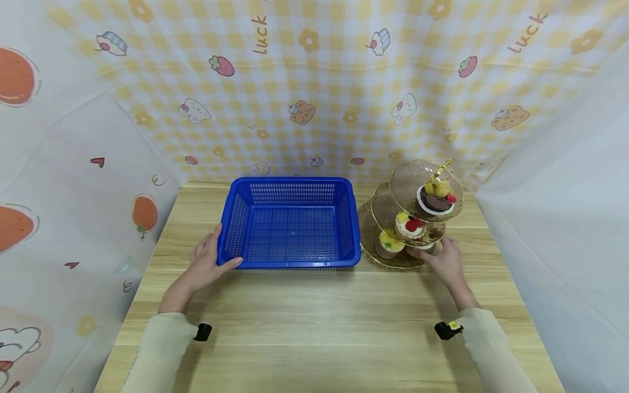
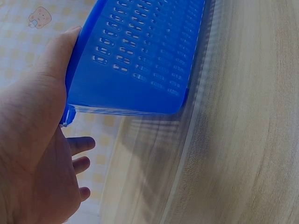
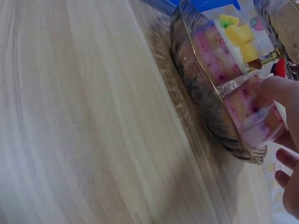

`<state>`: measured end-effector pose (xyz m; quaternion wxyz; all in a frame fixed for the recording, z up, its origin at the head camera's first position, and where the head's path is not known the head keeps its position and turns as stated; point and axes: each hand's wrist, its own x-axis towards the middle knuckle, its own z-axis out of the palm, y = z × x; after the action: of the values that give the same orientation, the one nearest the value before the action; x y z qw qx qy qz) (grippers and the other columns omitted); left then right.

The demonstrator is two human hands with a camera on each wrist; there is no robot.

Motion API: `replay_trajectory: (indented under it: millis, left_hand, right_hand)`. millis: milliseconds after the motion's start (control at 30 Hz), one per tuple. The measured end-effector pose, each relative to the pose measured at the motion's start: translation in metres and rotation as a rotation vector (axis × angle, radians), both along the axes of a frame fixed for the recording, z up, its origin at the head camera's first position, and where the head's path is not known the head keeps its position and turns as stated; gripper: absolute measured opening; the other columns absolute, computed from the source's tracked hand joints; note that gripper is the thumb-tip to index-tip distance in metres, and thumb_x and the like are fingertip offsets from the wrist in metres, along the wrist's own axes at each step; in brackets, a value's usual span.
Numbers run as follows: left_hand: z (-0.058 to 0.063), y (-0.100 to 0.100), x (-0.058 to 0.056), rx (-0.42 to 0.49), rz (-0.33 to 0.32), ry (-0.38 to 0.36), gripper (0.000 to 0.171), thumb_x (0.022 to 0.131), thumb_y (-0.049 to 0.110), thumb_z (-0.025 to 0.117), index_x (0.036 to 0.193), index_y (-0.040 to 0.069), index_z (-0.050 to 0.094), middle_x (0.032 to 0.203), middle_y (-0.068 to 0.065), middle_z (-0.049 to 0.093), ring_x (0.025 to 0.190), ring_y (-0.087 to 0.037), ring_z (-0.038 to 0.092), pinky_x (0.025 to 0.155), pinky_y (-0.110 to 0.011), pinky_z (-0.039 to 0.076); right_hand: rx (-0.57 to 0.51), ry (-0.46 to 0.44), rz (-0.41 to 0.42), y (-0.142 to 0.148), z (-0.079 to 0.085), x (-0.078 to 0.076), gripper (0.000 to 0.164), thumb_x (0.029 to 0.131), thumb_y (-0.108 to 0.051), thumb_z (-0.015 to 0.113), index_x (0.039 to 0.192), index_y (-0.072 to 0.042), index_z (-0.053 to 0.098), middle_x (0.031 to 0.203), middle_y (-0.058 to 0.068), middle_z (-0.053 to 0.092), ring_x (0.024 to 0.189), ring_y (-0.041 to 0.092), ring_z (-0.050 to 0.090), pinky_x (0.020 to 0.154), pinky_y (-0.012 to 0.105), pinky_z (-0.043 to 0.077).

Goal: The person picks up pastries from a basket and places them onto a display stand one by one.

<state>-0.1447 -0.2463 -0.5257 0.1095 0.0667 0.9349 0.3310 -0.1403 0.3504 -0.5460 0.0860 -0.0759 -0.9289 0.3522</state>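
At the left front corner of the blue plastic basket (image 1: 290, 264), my left hand (image 1: 203, 259) rests with its thumb along the front rim and its fingers by the left side. Three fingers show spread and fairly straight in the left wrist view. My right hand (image 1: 446, 263) pinches a clear cup of pink layered cake (image 3: 254, 112) on the lowest tier of an amber three-tier stand (image 1: 395, 266). The thumb presses the near side of this cup, and the top is partly hidden. Beside it stands another layered cake cup (image 3: 217, 53) topped with yellow fruit.
A cream tart with a red berry (image 1: 411, 225) sits on the middle tier. Up on the top tier is a chocolate dessert (image 1: 435, 199) with fruit and a gold stick. Behind the wooden table (image 1: 314, 327) hangs a checked curtain (image 1: 334, 93).
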Motion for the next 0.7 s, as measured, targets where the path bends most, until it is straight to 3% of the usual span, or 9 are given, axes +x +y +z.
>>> replay_trajectory:
  millis: [333, 567, 700]
  left_hand:
    - [0.001, 0.001, 0.000, 0.003, 0.009, -0.006, 0.113, 0.089, 0.054, 0.066, 0.159, 0.015, -0.013, 0.165, -0.028, 0.003, 0.148, -0.054, -0.001, 0.112, -0.074, -0.003]
    - [0.001, 0.000, 0.000, 0.001, 0.008, -0.005, 0.113, 0.089, 0.054, 0.066, 0.159, 0.017, -0.014, 0.165, -0.027, 0.004, 0.148, -0.054, 0.000, 0.112, -0.074, -0.003]
    - [0.001, 0.000, 0.001, 0.004, 0.008, -0.007, 0.113, 0.089, 0.054, 0.066, 0.159, 0.016, -0.014, 0.165, -0.027, 0.004, 0.148, -0.054, 0.000, 0.112, -0.074, -0.003]
  right_hand:
    - [-0.012, 0.012, -0.020, -0.001, -0.007, -0.014, 0.072, 0.072, -0.026, 0.086, 0.132, 0.002, 0.055, 0.123, 0.034, 0.059, 0.120, 0.047, 0.047, 0.100, 0.062, 0.037]
    - [-0.062, 0.091, 0.021, -0.005, -0.012, -0.021, 0.063, 0.073, -0.020, 0.084, 0.126, 0.004, 0.059, 0.119, 0.030, 0.065, 0.110, 0.045, 0.060, 0.096, 0.057, 0.045]
    - [-0.071, 0.102, 0.007, -0.006, -0.015, -0.022, 0.061, 0.075, -0.018, 0.082, 0.126, 0.006, 0.059, 0.119, 0.031, 0.064, 0.111, 0.046, 0.060, 0.096, 0.059, 0.045]
